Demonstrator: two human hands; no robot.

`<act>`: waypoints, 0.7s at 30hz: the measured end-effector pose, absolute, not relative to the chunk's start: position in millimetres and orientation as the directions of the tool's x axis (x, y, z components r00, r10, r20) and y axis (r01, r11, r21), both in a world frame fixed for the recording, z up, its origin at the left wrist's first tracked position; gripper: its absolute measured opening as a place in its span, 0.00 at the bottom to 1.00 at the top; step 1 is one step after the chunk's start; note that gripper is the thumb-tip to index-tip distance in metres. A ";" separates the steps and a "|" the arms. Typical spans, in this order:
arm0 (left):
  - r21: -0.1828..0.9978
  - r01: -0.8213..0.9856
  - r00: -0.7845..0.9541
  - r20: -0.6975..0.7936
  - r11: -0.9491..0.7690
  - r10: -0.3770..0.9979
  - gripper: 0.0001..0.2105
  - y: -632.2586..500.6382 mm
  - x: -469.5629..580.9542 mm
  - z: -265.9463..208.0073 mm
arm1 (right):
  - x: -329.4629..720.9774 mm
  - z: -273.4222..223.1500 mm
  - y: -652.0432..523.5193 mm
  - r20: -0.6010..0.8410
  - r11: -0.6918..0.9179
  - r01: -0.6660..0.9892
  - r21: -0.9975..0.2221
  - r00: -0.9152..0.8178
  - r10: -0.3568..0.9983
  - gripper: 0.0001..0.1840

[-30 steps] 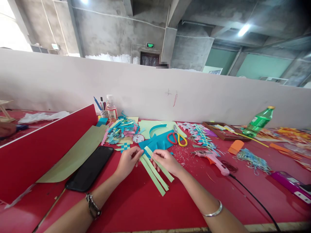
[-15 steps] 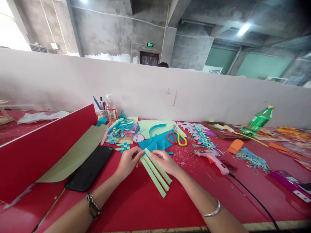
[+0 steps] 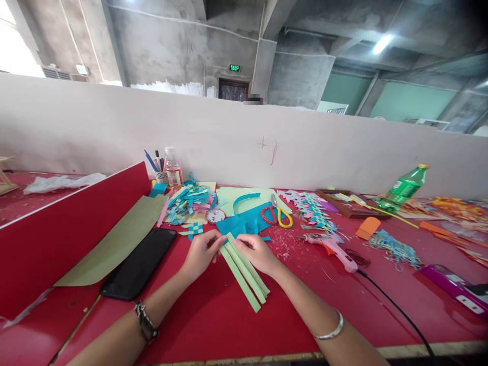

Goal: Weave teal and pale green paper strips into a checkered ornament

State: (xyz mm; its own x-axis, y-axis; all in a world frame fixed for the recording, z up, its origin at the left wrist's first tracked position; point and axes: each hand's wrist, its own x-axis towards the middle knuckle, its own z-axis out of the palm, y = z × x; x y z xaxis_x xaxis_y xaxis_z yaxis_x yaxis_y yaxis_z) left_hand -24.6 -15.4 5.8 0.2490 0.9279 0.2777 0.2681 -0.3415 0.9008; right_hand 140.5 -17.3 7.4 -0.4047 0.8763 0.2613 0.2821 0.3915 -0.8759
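Note:
Several pale green paper strips (image 3: 244,277) fan out toward me over the red table, their far ends meeting between my hands. My left hand (image 3: 204,253) pinches the upper left end, where a bit of blue paper shows at the fingertips. My right hand (image 3: 256,251) is closed on the upper right edge of the strips with thumb and fingers. Just beyond lie blue paper sheets (image 3: 244,222) and a small blue-and-green woven paper piece (image 3: 195,230). Scissors (image 3: 280,216) with red and yellow handles rest on the blue paper.
A black phone (image 3: 139,264) lies left, beside a green paper sheet (image 3: 110,244) and a red divider (image 3: 76,223). Right are a pink glue gun (image 3: 333,249) with its cord, a green bottle (image 3: 406,188) and a purple power strip (image 3: 455,290). Paper scraps (image 3: 190,203) pile up behind.
The view has shifted very slightly. Both hands keep their hold on the strips in nearly the same place.

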 end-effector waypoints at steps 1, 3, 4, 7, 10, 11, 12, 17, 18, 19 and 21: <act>0.902 0.267 0.249 0.276 -0.340 0.928 0.16 -15.4 -24.8 5.6 | 140.6 8.0 -17.7 0.264 0.395 0.283 -0.874 -0.407 0.875 0.17; 0.903 0.265 0.250 0.274 -0.338 0.928 0.16 -15.0 -25.0 5.0 | 141.2 9.5 -18.5 0.266 0.402 0.283 -0.871 -0.415 0.870 0.17; 0.903 0.264 0.252 0.275 -0.339 0.928 0.16 -14.7 -25.2 4.7 | 141.5 10.2 -18.9 0.265 0.404 0.284 -0.870 -0.421 0.867 0.17; 0.901 0.265 0.256 0.279 -0.344 0.926 0.16 -14.1 -25.6 3.6 | 142.2 11.8 -19.2 0.262 0.410 0.292 -0.864 -0.434 0.862 0.18; 0.901 0.260 0.258 0.282 -0.347 0.924 0.16 -14.3 -25.9 2.6 | 142.6 11.4 -18.6 0.260 0.415 0.308 -0.856 -0.438 0.861 0.17; 0.902 0.257 0.258 0.282 -0.347 0.924 0.16 -14.4 -25.9 2.5 | 142.7 11.0 -18.4 0.258 0.414 0.311 -0.856 -0.437 0.862 0.17; 0.903 0.254 0.256 0.283 -0.347 0.924 0.16 -14.6 -25.8 2.7 | 142.7 10.5 -18.3 0.258 0.413 0.313 -0.855 -0.435 0.863 0.17; 0.905 0.253 0.253 0.279 -0.341 0.927 0.16 -15.7 -24.4 5.6 | 141.8 9.2 -18.7 0.255 0.403 0.287 -0.869 -0.438 0.862 0.18; 0.906 0.254 0.254 0.276 -0.339 0.927 0.16 -15.9 -24.1 6.0 | 141.3 9.4 -18.8 0.249 0.384 0.263 -0.885 -0.430 0.868 0.18; 0.907 0.254 0.256 0.272 -0.336 0.928 0.16 -16.1 -24.0 6.3 | 140.7 9.6 -18.8 0.238 0.357 0.231 -0.905 -0.420 0.876 0.18; 0.908 0.256 0.257 0.267 -0.332 0.929 0.16 -16.3 -23.8 6.2 | 139.1 10.3 -18.9 0.203 0.284 0.162 -0.945 -0.388 0.899 0.19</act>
